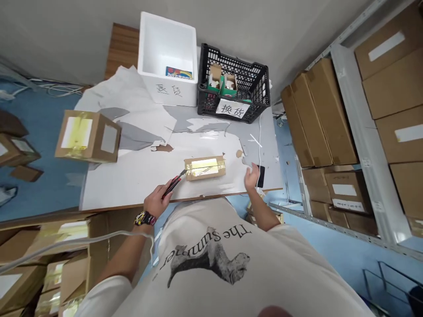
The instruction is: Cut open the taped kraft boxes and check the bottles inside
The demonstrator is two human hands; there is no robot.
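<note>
A small cardboard box lies on the white table top, its top crossed by shiny yellowish tape. My left hand grips a red and black box cutter, whose tip is at the box's left end. A colourful wristband circles that wrist. My right hand hangs open at the table's near edge, to the right of the box. Just beside its fingers lies a black phone, and a thin white cable runs down towards it.
A taped carton sits at the table's left. At the far end stand a white foam box and a black plastic crate with a paper sign. Shelves of cartons rise on the right, and more cartons stand at lower left.
</note>
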